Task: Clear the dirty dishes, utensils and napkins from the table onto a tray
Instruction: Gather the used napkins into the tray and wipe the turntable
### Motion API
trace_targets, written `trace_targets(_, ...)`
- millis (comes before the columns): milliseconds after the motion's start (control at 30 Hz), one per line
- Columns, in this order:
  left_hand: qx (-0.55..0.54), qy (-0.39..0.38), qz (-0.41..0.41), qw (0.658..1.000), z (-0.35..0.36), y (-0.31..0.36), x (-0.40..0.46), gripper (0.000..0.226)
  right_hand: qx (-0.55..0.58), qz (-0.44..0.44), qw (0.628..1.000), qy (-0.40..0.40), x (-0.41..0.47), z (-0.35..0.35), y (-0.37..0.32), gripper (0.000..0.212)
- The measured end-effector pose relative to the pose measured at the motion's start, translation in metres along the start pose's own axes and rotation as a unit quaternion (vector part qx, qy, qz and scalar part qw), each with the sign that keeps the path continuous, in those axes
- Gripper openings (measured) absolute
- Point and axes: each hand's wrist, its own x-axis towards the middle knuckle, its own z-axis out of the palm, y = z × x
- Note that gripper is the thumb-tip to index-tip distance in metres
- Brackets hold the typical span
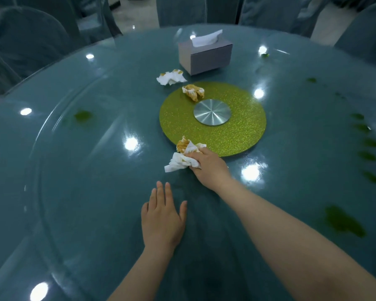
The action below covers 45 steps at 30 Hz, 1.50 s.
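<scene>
- The right hand (206,164) has its grip closed around a crumpled, orange-stained napkin (183,158), which lies on the glossy teal worktop (85,170) at the near edge of the glittery green disc (243,124).
- The left hand (162,220) rests flat on the worktop, fingers straight and apart, holding nothing.
- A second stained napkin (193,92) sits on the disc's far side.
- A third napkin (170,77) lies just beyond the disc, near the grey tissue box (205,56).
- Green smears (343,221) mark the worktop at the right.
</scene>
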Motion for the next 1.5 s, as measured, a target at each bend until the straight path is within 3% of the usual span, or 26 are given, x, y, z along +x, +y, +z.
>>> trace_targets(333, 0.001, -0.036, 0.07, 0.997, -0.004, 0.047, -0.031, 0.067, -0.001, 0.045, 0.999, -0.001, -0.04, -0.024, 0.025, 0.035)
trace_targets(733, -0.183, -0.147, 0.172, 0.957, -0.024, 0.089, -0.045, 0.051, -0.016, 0.108, 0.994, -0.001, -0.115, -0.059, 0.066, 0.035)
trace_targets(1067, -0.244, -0.056, 0.072, 0.966, -0.037, 0.046, -0.061, 0.049, -0.018, 0.14, 0.99, -0.004, -0.205, -0.035, 0.031, 0.042)
trace_targets(1233, -0.23, -0.02, 0.039, 0.972, -0.043, 0.011, -0.074, 0.048, -0.015, 0.153, 0.988, -0.008, -0.229, -0.051, 0.051, 0.048)
trace_targets(1500, -0.254, 0.003, -0.013, 0.967, -0.054, -0.015, -0.076, 0.048, -0.073, 0.222, 0.972, -0.027, -0.216, -0.09, 0.08, 0.039)
